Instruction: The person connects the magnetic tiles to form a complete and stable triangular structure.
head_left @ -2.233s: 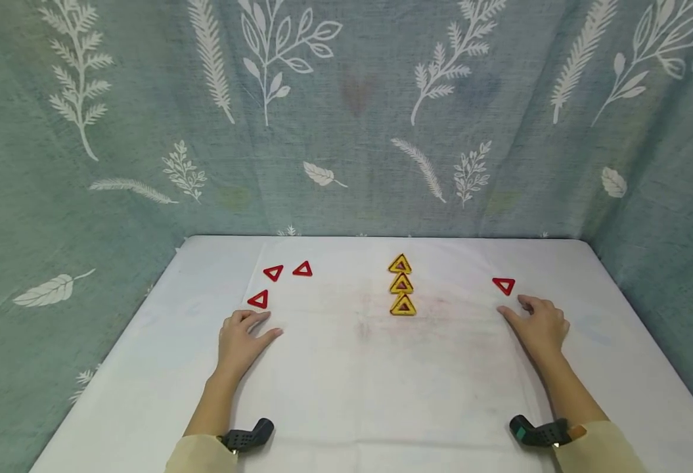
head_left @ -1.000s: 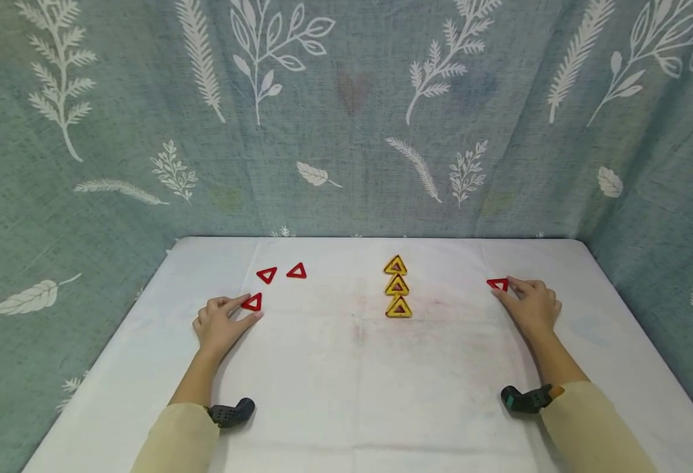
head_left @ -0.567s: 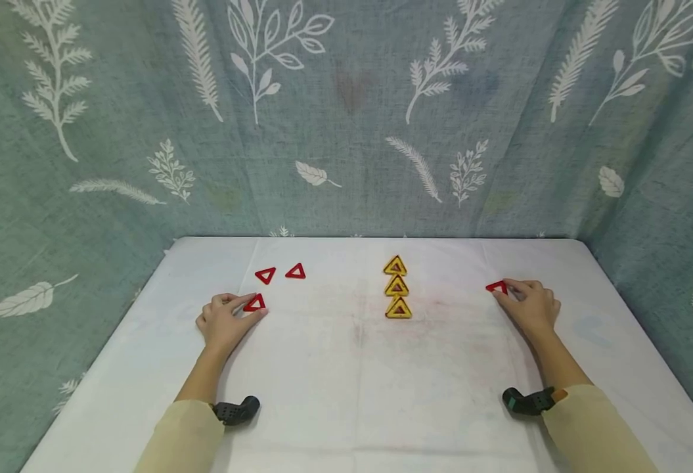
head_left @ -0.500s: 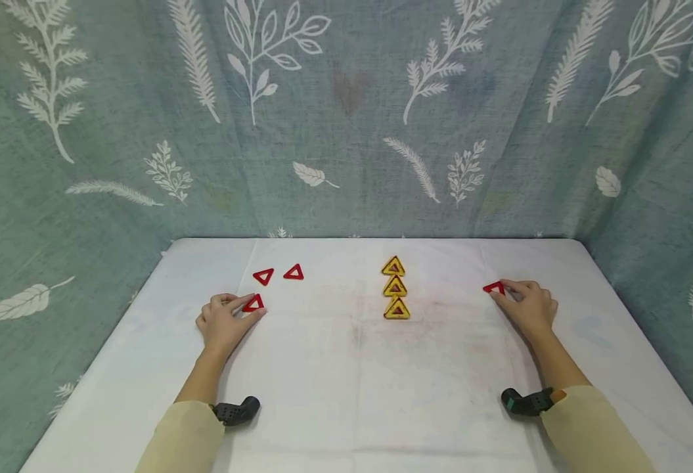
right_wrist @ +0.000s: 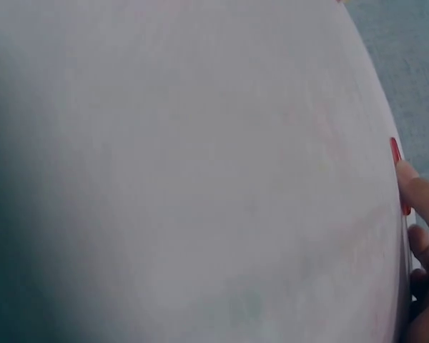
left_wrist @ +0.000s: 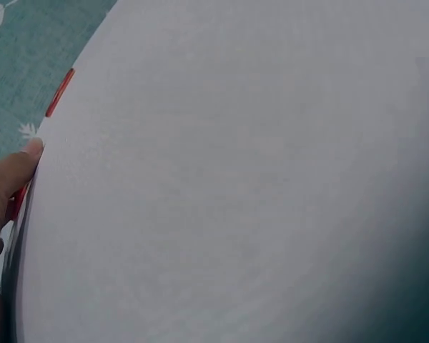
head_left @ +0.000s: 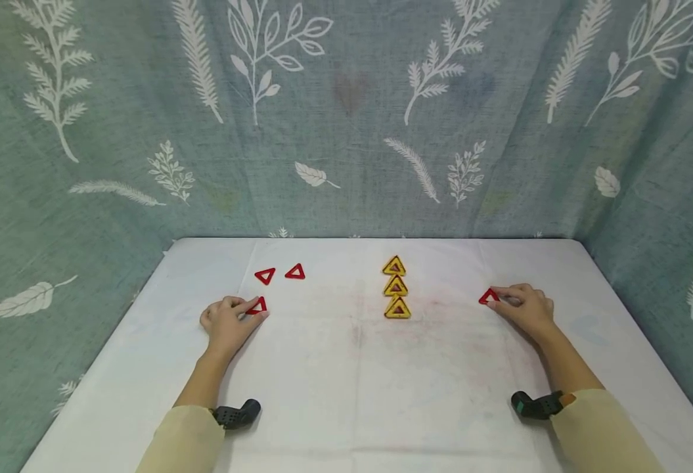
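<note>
In the head view my left hand pinches a small red triangle frame between thumb and fingers at the left of the table. My right hand pinches another red triangle frame on the right side, its point turned away from me. In the left wrist view the thumb covers much of the held piece. The right wrist view has the red piece edge-on beside the fingertips.
Two more red triangle frames lie beyond my left hand. Up the middle of the white table runs a column of three yellow triangles with reddish centres. A green leaf-patterned curtain closes the far side.
Both hands have come to pinch a red triangle. Over the last half second the right one has slid left and nearer and turned point-away; the left triangle has shifted slightly right.
</note>
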Demonstrator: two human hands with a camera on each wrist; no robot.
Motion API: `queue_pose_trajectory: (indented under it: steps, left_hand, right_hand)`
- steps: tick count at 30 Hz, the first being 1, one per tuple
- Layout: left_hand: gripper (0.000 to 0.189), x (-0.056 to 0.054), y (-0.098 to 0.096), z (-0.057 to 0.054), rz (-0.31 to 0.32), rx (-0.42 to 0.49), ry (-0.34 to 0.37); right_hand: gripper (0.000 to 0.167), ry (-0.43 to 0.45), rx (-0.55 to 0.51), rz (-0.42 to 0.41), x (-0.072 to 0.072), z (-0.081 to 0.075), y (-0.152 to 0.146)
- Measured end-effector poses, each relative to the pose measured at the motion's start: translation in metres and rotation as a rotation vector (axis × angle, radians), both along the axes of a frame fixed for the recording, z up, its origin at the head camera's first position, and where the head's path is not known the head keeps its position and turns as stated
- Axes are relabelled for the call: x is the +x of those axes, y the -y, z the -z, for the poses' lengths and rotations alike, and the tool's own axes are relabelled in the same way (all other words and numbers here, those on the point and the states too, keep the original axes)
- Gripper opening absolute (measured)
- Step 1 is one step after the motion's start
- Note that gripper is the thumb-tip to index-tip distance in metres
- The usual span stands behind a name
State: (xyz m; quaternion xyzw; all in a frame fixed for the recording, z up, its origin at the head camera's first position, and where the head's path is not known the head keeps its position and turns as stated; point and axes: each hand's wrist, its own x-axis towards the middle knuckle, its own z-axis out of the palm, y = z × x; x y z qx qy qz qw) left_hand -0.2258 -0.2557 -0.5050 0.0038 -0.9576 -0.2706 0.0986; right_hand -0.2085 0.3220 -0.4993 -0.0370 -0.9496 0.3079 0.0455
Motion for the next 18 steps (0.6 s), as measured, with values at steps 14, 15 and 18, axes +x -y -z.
queue_pose_trajectory:
  steps: [14, 15, 18]
  left_hand:
    - [0.049, 0.006, -0.010, -0.007, 0.099, 0.016, 0.036]
    - [0.050, 0.007, -0.011, -0.007, 0.112, 0.022, 0.035]
    - [0.049, 0.011, -0.016, -0.007, 0.151, 0.036, 0.033]
  right_hand:
    - [0.047, 0.012, -0.078, -0.139, 0.003, -0.005, 0.006]
    - [0.046, 0.007, -0.076, -0.145, 0.003, -0.005, 0.007]
    - [0.043, -0.011, -0.076, -0.154, 0.005, -0.005, 0.009]
